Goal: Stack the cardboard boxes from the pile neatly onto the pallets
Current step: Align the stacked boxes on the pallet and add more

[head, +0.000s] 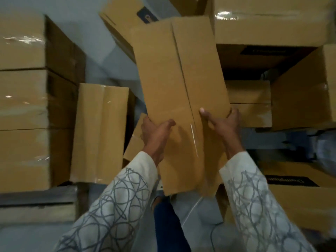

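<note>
Held box: you have a long cardboard box (174,79) between your hands in the middle of the view, tilted so its far end leans a little to the left; a seam runs the length of its upper face, with a strip of clear tape near your hands
Left hand: your left hand (156,131) clamps the box's left edge — thumb laid on the upper face, fingers curled round the edge and out of sight beneath
Right hand: your right hand (222,122) clamps the opposite edge, thumb pressed flat on the upper face, fingers wrapped round the side
Far end: it overlaps a dark-labelled box (125,20) at the top; whether the two touch cannot be told
Stack: to your left, taped boxes (23,99) sit in layers on a grey wooden pallet (36,202)
Beside the stack: a tall taped box (100,131) stands just next to it
Below your left wrist: a small box (133,144) shows in part, the rest hidden by the held one
Pile: to your right, more boxes lie at mixed angles — a large taped one (272,24) at the top, a tilted one (305,88) at the right edge, a printed-label box (300,197) near your right sleeve
Floor: pale blue-grey floor (101,42) shows between the stack and the pile
Sleeves: your sleeves (116,206) are white with grey scribbled loops
</note>
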The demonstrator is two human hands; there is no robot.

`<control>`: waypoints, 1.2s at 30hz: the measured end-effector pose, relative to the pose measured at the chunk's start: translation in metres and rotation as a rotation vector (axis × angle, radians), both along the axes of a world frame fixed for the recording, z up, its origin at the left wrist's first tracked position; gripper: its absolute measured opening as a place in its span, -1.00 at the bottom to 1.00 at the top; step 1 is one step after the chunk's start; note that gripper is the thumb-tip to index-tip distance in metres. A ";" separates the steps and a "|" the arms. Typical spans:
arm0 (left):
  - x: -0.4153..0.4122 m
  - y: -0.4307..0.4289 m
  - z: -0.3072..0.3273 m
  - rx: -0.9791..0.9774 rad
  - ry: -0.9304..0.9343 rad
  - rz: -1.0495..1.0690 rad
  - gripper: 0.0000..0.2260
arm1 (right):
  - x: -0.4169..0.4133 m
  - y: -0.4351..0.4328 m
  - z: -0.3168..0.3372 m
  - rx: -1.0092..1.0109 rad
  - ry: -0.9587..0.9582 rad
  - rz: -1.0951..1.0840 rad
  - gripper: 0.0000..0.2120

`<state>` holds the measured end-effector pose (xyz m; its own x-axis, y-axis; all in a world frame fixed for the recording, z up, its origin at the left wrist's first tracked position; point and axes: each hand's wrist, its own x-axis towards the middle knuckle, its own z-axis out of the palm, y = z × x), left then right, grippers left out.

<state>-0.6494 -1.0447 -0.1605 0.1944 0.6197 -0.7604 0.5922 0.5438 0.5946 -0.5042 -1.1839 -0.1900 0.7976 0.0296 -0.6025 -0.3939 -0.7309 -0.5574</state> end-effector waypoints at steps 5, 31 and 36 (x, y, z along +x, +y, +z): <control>-0.115 0.015 0.111 0.338 0.251 -0.202 0.03 | -0.148 0.018 0.117 -0.077 0.144 0.006 0.43; -0.767 0.038 0.338 0.368 0.402 0.879 -0.04 | -0.739 0.199 0.378 0.017 -0.026 1.083 0.34; -0.796 0.059 0.337 0.390 0.427 0.952 -0.10 | -0.768 0.243 0.370 0.073 -0.004 1.185 0.31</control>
<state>-1.4457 -0.9853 0.1762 -0.7189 0.5873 -0.3720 0.2293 0.7055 0.6706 -1.2722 -0.9413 0.1797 0.2519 0.7849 -0.5661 0.5085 -0.6050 -0.6127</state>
